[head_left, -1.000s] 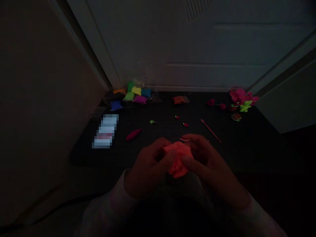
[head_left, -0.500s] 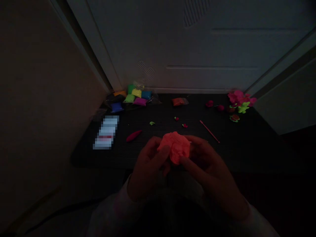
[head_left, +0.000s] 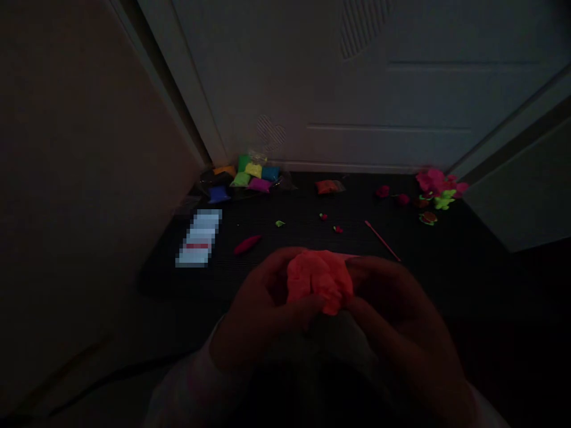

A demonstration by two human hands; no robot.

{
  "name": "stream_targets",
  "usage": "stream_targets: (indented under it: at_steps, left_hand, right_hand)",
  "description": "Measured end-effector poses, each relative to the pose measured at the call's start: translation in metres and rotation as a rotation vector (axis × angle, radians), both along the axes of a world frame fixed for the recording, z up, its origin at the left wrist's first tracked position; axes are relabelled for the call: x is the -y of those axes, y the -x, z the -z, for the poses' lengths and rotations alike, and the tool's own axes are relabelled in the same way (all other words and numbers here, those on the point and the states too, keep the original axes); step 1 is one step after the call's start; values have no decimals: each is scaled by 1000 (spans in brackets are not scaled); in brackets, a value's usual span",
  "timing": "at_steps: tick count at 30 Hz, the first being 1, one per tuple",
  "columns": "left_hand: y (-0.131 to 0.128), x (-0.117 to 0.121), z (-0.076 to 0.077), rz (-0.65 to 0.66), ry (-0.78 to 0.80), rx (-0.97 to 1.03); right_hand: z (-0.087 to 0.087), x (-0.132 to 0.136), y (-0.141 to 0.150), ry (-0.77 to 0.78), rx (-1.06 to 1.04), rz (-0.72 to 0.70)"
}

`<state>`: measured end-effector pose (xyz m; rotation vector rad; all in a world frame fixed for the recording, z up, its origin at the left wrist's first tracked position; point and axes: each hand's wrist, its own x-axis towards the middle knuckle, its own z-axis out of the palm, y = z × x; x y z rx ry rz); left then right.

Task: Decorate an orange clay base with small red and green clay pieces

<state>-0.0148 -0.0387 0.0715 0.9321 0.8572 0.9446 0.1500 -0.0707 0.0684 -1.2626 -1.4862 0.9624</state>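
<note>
A lump of bright coral-red modelling clay (head_left: 319,276), creased and folded, is held between my two hands above the near edge of the dark table. My left hand (head_left: 263,303) grips its left side, the thumb lying across the lower front. On the right, my right hand (head_left: 397,309) pinches the clay's edge between thumb and fingers. Some fingertips are hidden behind the lump. Beyond the hands lie a dark pink spindle-shaped piece (head_left: 247,245), a small green piece (head_left: 279,223) and a thin pink stick tool (head_left: 382,241).
Bags of coloured clay (head_left: 254,175) are heaped at the back left, with an orange bag (head_left: 329,186) further right. A blurred-out bright rectangle (head_left: 199,238) lies at left. Pink and green clay figures (head_left: 439,184) stand at the back right. A white door (head_left: 285,77) rises behind the table (head_left: 187,282).
Both hands and the clay sit slightly lower and nearer. My left thumb has slid right across the clay's front, and my right fingers have shifted to its right edge. The view has tilted slightly.
</note>
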Motion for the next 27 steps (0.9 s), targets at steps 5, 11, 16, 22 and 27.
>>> stream_targets:
  at_steps: [5,11,16,22,27]
  left_hand:
    - [-1,6,-8,-20,-110,-72]
    - [1,9,-11,47,-159,-111]
    - [0,11,-3,-54,-137,-125]
    - [-7,7,0,-115,-48,-100]
    - [-8,4,6,-188,-54,-180]
  right_hand:
    - [-9,10,0,-302,310,90]
    - [-11,9,-2,-311,408,67]
    - [-8,5,2,-359,478,30]
    - [0,0,7,-406,524,18]
    - [10,-4,10,-404,505,-6]
